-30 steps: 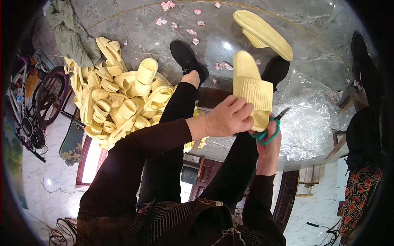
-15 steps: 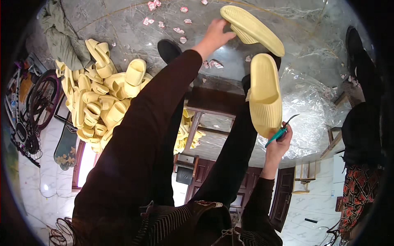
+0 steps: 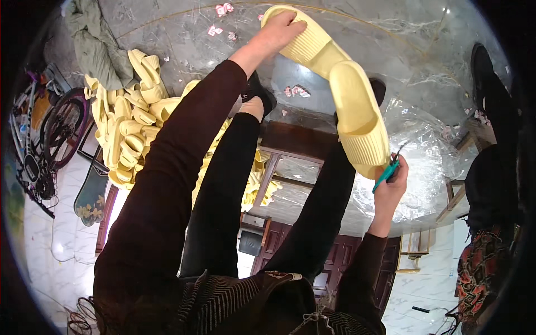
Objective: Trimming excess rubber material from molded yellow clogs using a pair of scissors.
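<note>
My left hand (image 3: 281, 32), at the top, is closed on the toe end of a yellow slide slipper (image 3: 326, 56), thumb over its ribbed strap. A second yellow slipper (image 3: 354, 95) hangs from my right hand (image 3: 391, 192), which grips its toe end. Both slippers show their insoles, and the second one's heel overlaps the first one's heel. Also held in my right hand are green-handled snips (image 3: 385, 177), with a thin dark curved tip pointing up past the fingers.
A heap of yellow slippers (image 3: 125, 128) lies at left, beside a grey-green cloth (image 3: 100, 47). Clear plastic wrap (image 3: 421, 167) covers floor at right, near a wooden stool (image 3: 455, 198) and another person's leg (image 3: 488, 184). Crumpled paper bits (image 3: 297, 90) and a dark wooden bench (image 3: 296, 139) are ahead.
My left hand has moved left and turned its slipper from side-on to insole-up, bringing the heels together. My right hand has shifted slightly right with its slipper and the snips.
</note>
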Tool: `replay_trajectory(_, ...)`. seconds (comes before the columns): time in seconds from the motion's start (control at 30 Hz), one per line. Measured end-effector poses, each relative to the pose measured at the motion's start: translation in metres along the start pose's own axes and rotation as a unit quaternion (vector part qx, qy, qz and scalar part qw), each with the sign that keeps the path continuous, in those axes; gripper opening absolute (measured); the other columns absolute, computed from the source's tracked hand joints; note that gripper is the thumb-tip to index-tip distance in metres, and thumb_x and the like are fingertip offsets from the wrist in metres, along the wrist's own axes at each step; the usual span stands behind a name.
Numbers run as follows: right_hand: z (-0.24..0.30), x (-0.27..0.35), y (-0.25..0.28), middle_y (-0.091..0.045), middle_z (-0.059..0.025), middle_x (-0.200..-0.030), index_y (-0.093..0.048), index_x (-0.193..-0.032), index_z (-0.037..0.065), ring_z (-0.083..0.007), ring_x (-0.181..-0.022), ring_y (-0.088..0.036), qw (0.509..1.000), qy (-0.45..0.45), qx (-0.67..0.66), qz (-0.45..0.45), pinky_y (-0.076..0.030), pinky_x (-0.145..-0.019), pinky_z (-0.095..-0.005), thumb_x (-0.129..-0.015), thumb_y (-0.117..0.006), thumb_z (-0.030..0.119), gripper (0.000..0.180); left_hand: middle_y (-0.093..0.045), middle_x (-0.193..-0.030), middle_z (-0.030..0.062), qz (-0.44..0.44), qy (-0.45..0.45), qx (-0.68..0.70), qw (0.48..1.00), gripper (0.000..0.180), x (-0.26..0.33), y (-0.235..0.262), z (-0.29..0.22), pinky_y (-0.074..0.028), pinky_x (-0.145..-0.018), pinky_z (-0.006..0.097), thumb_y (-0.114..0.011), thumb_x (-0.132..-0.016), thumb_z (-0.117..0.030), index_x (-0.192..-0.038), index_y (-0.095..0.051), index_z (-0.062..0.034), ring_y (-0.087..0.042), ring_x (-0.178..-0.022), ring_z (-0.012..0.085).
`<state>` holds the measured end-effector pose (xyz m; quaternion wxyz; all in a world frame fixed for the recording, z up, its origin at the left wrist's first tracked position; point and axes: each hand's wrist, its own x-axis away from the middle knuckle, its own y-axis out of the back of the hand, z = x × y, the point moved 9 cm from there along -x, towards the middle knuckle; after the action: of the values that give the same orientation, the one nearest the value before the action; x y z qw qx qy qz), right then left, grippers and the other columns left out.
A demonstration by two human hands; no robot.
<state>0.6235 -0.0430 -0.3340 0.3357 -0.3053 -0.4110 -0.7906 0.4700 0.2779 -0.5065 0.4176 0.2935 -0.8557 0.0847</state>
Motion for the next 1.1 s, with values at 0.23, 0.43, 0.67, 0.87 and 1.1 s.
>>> replay_trajectory(0.23, -0.009, -0.046, -0.049, -0.052, -0.0085, -0.102, -0.041, -0.114, -0.001, -0.0151, -0.09, -0.051, 0.996, 0.043, 0.046, 0.071, -0.039, -0.081, -0.0241, -0.072, -0.052, -0.006, 0.043, -0.057, -0.087, 0.0038, 0.052, 0.047, 0.037, 0.997, 0.034, -0.003, -0.018, 0.032, -0.04, -0.073, 0.025, -0.049, -0.083, -0.027, -0.101, -0.054, 0.0008, -0.051, -0.081, 0.0104)
replay_trajectory(0.43, -0.036, -0.071, -0.117, -0.053, -0.0069, -0.101, -0.042, -0.113, 0.0, -0.0134, -0.09, -0.052, 0.989, 0.018, -0.04, 0.142, -0.04, -0.08, -0.0238, -0.072, -0.05, -0.007, 0.042, -0.057, -0.089, 0.0059, 0.057, -0.212, -0.6, 0.769, 0.036, -0.015, -0.024, 0.064, -0.041, -0.074, 0.026, -0.049, -0.083, -0.029, -0.106, -0.052, -0.0019, -0.051, -0.083, 0.0129)
replay_trajectory(0.67, -0.058, -0.085, -0.143, -0.052, -0.0037, -0.101, -0.041, -0.112, 0.001, -0.0112, -0.088, -0.051, 0.984, 0.011, -0.073, 0.16, -0.04, -0.078, -0.0218, -0.07, -0.05, -0.01, 0.044, -0.055, -0.1, 0.0152, -0.109, -0.056, -0.378, 0.917, 0.041, -0.021, 0.048, 0.073, -0.046, -0.071, 0.033, -0.053, -0.08, -0.024, -0.114, -0.044, -0.0041, -0.056, -0.084, 0.0213)
replay_trajectory(0.87, -0.051, -0.067, -0.145, -0.051, -0.0033, -0.102, -0.04, -0.112, 0.002, -0.0116, -0.089, -0.05, 0.979, -0.008, -0.085, 0.186, -0.04, -0.078, -0.0214, -0.069, -0.051, -0.011, 0.047, -0.056, -0.088, 0.0049, -0.124, 0.051, -0.027, 0.991, 0.034, -0.004, 0.072, 0.115, -0.043, -0.068, 0.029, -0.046, -0.085, -0.029, -0.106, -0.052, -0.004, -0.052, -0.083, 0.0134)
replay_trajectory(1.1, -0.041, -0.034, -0.118, -0.05, -0.0039, -0.103, -0.041, -0.112, 0.002, -0.0114, -0.091, -0.05, 0.981, -0.004, -0.085, 0.176, -0.039, -0.078, -0.0209, -0.068, -0.054, -0.01, 0.047, -0.055, -0.097, 0.0052, -0.02, 0.164, 0.226, 0.96, 0.034, 0.06, 0.031, 0.111, -0.045, -0.07, 0.026, -0.04, -0.09, -0.027, -0.113, -0.046, -0.0032, -0.053, -0.086, 0.0133)
